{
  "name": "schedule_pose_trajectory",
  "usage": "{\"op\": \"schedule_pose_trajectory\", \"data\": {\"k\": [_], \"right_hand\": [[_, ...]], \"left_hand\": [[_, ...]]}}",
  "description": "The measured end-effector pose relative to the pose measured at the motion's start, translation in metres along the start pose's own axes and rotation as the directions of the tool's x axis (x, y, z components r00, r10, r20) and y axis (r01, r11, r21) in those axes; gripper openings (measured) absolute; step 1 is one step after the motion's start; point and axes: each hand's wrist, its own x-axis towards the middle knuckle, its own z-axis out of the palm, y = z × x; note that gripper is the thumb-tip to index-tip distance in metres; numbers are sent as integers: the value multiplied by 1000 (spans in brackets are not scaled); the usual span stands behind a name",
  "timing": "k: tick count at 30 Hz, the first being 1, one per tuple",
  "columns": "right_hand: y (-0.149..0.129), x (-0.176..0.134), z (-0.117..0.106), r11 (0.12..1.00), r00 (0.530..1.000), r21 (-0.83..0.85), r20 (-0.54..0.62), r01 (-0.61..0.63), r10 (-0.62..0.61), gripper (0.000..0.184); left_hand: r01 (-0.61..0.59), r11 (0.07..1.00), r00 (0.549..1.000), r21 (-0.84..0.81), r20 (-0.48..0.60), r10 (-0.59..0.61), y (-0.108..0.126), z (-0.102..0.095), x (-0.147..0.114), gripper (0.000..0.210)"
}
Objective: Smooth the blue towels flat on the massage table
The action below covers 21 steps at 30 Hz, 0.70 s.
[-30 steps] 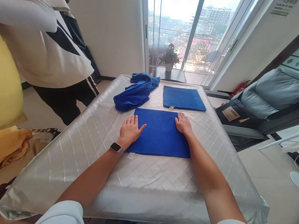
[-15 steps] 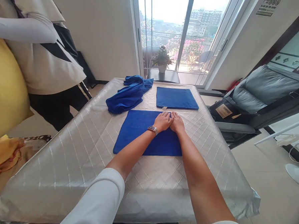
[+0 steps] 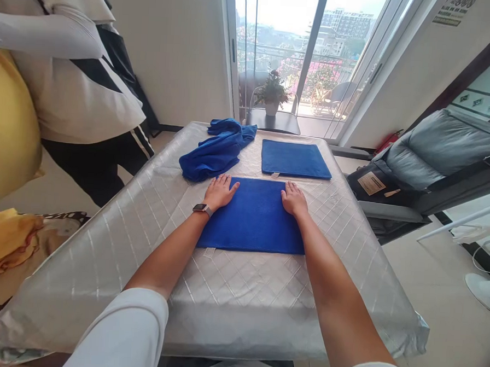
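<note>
A blue towel (image 3: 255,219) lies flat and folded into a rectangle on the table, with a small white label at its near edge. My left hand (image 3: 220,192), with a watch on the wrist, rests palm down on its far left corner, thumb spread. On the far right corner my right hand (image 3: 294,198) lies flat, fingers stretched out. Beyond it sits a second folded blue towel (image 3: 296,159), its white label toward me. A crumpled blue towel (image 3: 216,152) is heaped behind my left hand, apart from the others.
A silver quilted cover drapes the table (image 3: 112,275). To the left stands a person (image 3: 89,93) beside a large yellow object (image 3: 9,133). On the right is a grey reclining chair (image 3: 444,144) with a bag. A potted plant (image 3: 271,97) stands on a chair behind the table.
My left hand has slid left across the towel, away from my right hand. They were together at the middle of the far edge. The label at the near edge now shows.
</note>
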Motion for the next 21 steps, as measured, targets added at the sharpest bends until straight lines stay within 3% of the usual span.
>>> {"op": "schedule_pose_trajectory", "data": {"k": [4, 9, 16, 21], "right_hand": [[1, 1, 1, 1000, 1000, -17, -2, 2, -2, 63], [0, 2, 0, 998, 1000, -61, 0, -4, 4, 63], [-11, -27, -9, 989, 982, -142, -187, -44, 17, 61], [-10, -54, -3, 993, 999, -120, -36, -10, 6, 64]], "left_hand": [[60, 998, 998, -20, -18, -60, -22, 1, -5, 81], [61, 998, 997, -28, -50, -62, -20, 8, -4, 82], [64, 996, 996, -59, -54, -67, -17, 2, -6, 80], [73, 996, 997, -51, -16, -74, -13, -4, -8, 80]]}}
